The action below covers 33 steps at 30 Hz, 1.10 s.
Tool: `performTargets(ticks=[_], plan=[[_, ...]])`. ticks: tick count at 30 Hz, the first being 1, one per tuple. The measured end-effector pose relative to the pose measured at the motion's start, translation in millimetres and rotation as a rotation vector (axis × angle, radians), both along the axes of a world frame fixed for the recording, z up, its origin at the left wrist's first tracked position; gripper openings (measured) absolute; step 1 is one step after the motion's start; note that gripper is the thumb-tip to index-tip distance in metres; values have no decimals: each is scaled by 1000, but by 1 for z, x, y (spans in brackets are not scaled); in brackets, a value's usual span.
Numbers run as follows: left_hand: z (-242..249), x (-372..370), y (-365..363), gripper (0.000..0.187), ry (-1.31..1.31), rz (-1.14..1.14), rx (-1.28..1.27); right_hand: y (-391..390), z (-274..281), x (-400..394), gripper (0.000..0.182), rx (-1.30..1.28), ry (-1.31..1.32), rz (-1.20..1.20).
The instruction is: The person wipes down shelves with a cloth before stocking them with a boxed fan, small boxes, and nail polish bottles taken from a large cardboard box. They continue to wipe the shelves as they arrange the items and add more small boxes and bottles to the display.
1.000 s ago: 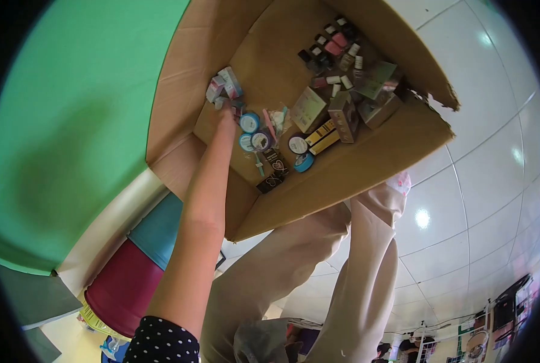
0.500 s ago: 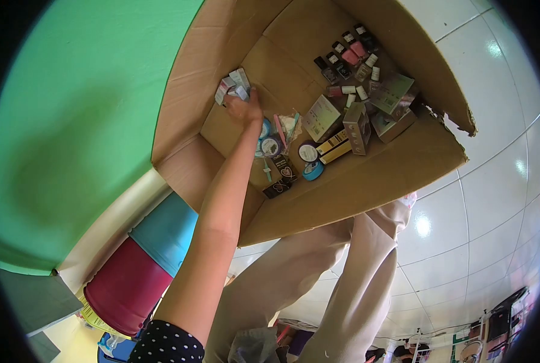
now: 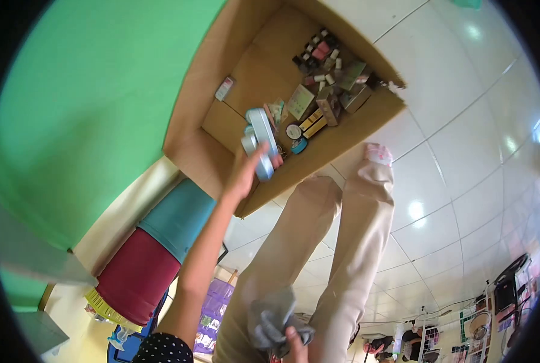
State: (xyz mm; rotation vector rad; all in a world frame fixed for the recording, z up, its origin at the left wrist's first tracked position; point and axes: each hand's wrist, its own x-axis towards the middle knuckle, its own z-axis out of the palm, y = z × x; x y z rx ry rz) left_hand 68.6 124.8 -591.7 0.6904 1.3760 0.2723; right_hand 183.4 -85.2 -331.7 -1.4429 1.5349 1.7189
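My left hand (image 3: 244,171) is closed round a few slim pale-blue boxes (image 3: 261,132), held above the near side of a cardboard box (image 3: 234,124). They are slightly blurred. At the bottom my right hand (image 3: 296,346) grips a crumpled grey cloth (image 3: 275,320) in front of my legs; only part of that hand shows. Inside the cardboard box, one small white-and-pink box (image 3: 224,88) leans near the left wall. Farther right lie several nail polish bottles (image 3: 321,49), shiny cartons (image 3: 300,101), gold boxes (image 3: 313,123), and a round blue-rimmed tub (image 3: 299,146).
A green surface (image 3: 100,91) fills the left side. Below it are a teal bin (image 3: 177,213) and a maroon bin (image 3: 138,275). White floor tiles (image 3: 427,163) extend to the right, with a cluttered rack (image 3: 478,320) at the lower right.
My left hand has lifted pale boxes out of the cardboard box's left corner and drawn them toward me, leaving one there. My right hand has come into view with the grey cloth.
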Motion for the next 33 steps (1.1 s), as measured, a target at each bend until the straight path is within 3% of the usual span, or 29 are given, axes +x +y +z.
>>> performTargets(ticks=[2, 4, 8, 10, 12, 13, 14, 16, 18, 20, 22, 23, 26, 28, 29, 30, 32, 33], plan=[[71, 16, -31, 44, -89, -84, -140, -26, 4, 9, 27, 122, -159, -115], [146, 43, -54, 46, -217, -86, -275, -11, 21, 47, 53, 301, -251, -220], [279, 78, -92, 52, -355, -101, -503, -19, 68, 89, 50, 488, -698, -210], [329, 89, -106, 50, -441, -283, -471, -27, 87, 87, 55, 572, -850, -101], [399, 118, -105, 43, -289, -409, -327, -52, 91, 82, 59, 822, -890, 163], [423, 122, -106, 43, -305, -411, -288, -36, 137, 90, 62, 929, -555, 667], [447, 124, -107, 38, -302, -285, -150, -27, 150, 84, 62, 959, -587, 677], [488, 126, -105, 34, -331, -138, 28, -3, 174, 77, 51, 1321, -973, 999], [520, 117, -87, 31, -377, 52, 400, 21, 244, 86, 58, 1501, -1234, 1204], [557, 105, -86, 30, -405, 36, 451, 41, 270, 78, 53, 1628, -1430, 1131], [593, 98, -93, 30, -414, 9, 525, 64, 298, 76, 33, 1722, -1393, 618], [607, 101, -97, 30, -450, 105, 678, 68, 302, 70, 33, 1779, -1399, 633], [634, 74, -99, 30, -330, 200, 797, 82, 310, 55, 31, 1978, -1244, 574], [660, 52, -92, 30, -192, 288, 965, 83, 321, 57, 28, 2005, -1405, 998], [671, 39, -88, 30, -50, 323, 1086, 84, 324, 57, 24, 1879, -1174, 1123], [676, 27, -87, 30, -40, 370, 1112, 87, 323, 56, 24, 1930, -1162, 1150], [680, 3, -89, 30, -61, 459, 1100, 99, 317, 52, 46, 1694, -916, 655], [681, -8, -95, 32, 18, 471, 1050, 108, 336, 55, 46, 1740, -886, 693]])
